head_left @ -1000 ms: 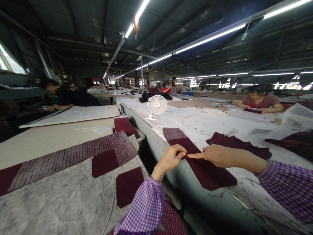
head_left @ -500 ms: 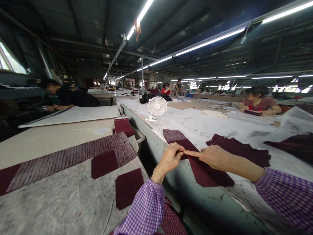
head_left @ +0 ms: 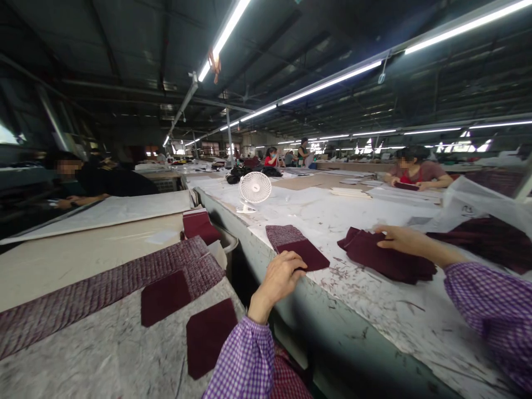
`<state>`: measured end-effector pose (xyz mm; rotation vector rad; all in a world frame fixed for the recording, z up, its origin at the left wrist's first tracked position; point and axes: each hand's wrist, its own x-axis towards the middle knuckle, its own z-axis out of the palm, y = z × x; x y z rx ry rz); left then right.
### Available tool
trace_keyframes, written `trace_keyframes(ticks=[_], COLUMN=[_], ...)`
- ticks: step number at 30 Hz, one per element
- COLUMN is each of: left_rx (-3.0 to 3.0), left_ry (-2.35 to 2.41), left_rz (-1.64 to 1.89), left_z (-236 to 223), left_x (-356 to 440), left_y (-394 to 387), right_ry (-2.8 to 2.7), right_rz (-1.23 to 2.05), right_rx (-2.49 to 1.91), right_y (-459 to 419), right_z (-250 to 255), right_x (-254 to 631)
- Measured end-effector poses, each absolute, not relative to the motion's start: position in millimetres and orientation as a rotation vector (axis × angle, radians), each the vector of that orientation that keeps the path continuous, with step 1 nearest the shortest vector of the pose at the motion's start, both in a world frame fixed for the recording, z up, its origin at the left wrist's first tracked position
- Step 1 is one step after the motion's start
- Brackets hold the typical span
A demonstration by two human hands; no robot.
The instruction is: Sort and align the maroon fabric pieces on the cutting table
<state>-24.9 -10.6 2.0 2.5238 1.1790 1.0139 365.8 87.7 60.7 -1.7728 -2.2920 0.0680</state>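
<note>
My left hand (head_left: 280, 280) rests at the near edge of the table, its fingers curled on the edge of a maroon fabric piece (head_left: 313, 256). Next to that piece, and partly under it, lies a speckled maroon-and-white strip (head_left: 285, 235). Further right, my right hand (head_left: 405, 242) is at the far edge of a loose pile of maroon fabric pieces (head_left: 388, 260). Thumb and fingers there pinch the top fabric, and its hidden side cannot be made out.
A small white fan (head_left: 255, 188) stands on the long table. Maroon squares (head_left: 210, 337) and a long speckled strip (head_left: 103, 291) lie on the left table. Clear plastic sheeting (head_left: 469, 202) covers dark cloth at right. A co-worker (head_left: 424, 172) sits across the table.
My right hand has left the left hand and moved right to the pile. The maroon piece that hung over the table edge is gone from there. The view has shifted right.
</note>
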Motion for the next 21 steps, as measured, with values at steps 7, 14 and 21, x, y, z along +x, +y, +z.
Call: trace_keyframes(ticks=[7,14,21], left_rx=[2.363,1.836,1.895], left_ry=[1.574,1.644,1.641], left_rz=[1.104,1.369,1.331], left_z=[9.6,3.0,1.2], left_x=[5.7,1.6,3.1], left_y=[-5.9,10.7,8.5], right_ry=[-2.288,-2.525,-2.52], right_rz=[-0.39,-0.11,-0.343], right_rx=[-1.594,-1.012,-0.668], right_y=[84.3,43.8,31.7], right_z=[54.9,72.1,61.0], right_x=[358.9,228.5,171.8])
